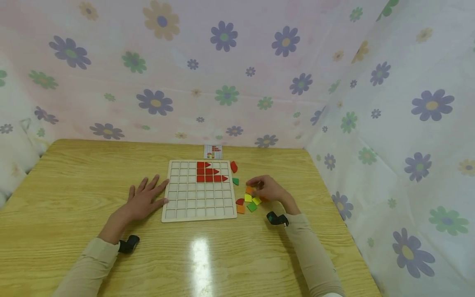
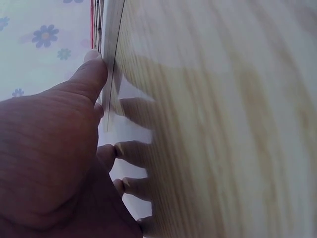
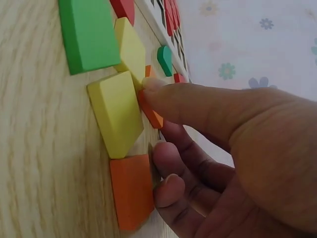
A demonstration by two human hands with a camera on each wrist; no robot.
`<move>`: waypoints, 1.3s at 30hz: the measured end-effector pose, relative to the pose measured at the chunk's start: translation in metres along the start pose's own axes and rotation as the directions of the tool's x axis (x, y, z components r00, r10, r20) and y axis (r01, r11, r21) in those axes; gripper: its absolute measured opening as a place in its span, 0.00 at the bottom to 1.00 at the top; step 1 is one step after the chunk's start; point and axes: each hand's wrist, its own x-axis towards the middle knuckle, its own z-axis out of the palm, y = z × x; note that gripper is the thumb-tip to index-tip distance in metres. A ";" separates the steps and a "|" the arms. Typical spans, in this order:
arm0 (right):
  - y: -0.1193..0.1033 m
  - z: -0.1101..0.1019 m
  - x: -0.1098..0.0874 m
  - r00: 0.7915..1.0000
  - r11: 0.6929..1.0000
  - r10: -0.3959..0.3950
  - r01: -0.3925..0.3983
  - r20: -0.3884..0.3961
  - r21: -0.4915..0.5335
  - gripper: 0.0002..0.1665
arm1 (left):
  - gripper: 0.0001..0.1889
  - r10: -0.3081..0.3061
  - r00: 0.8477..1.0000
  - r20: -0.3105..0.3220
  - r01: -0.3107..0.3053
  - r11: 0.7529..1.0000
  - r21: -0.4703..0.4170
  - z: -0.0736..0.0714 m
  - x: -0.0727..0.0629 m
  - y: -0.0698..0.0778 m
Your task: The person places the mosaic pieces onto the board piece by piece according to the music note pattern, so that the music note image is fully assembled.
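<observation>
My left hand [image 1: 142, 203] lies with fingers spread on the table, its thumb and index finger touching the left edge of a square wooden grid board [image 1: 182, 202]. Red blocks [image 1: 209, 178] fill parts of the board's three upper rows, each row ending in a pointed piece. To the right of the board, my right hand [image 1: 272, 189] pinches an orange block [image 3: 151, 110] between thumb and fingers; the index fingertip is hidden in the right wrist view. Beside it lie two yellow blocks [image 3: 116, 114], a green block [image 3: 89, 37] and another orange block [image 3: 132, 191].
Behind the board lies a small pattern card [image 1: 213, 152]. Near the board's right edge are a dark green piece [image 1: 236, 181], red pieces [image 1: 233, 166] and an orange block [image 1: 241, 209]. Flowered cloth [image 1: 226, 95] hangs around the wooden table [image 1: 156, 268].
</observation>
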 end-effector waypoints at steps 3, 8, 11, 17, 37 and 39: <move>-0.001 0.000 -0.002 1.000 1.000 -0.008 0.008 0.010 0.003 0.21 | 0.37 0.003 1.000 -0.004 -0.003 1.000 -0.008 0.000 0.000 0.000; -0.001 0.000 -0.004 0.999 1.000 -0.028 0.028 0.019 0.001 0.19 | 0.37 -0.003 1.000 0.009 0.003 1.000 -0.017 0.000 0.001 0.000; 0.000 0.001 -0.004 0.999 0.999 -0.049 0.049 0.019 -0.001 0.18 | 0.37 -0.004 1.000 0.011 0.004 1.000 -0.019 0.000 0.001 0.000; -0.003 0.003 -0.004 0.997 0.998 -0.064 0.064 0.046 0.016 0.17 | 0.37 0.000 1.000 0.003 0.000 1.000 -0.018 0.000 0.000 0.000; -0.008 0.014 -0.003 0.995 0.997 0.061 -0.058 -0.082 0.045 0.15 | 0.38 -0.010 1.000 0.011 0.010 1.000 -0.022 0.000 0.000 0.001; -0.010 0.014 -0.003 0.992 0.997 0.072 -0.067 -0.107 0.042 0.15 | 0.38 -0.009 1.000 0.009 0.009 1.000 -0.016 0.000 0.000 0.001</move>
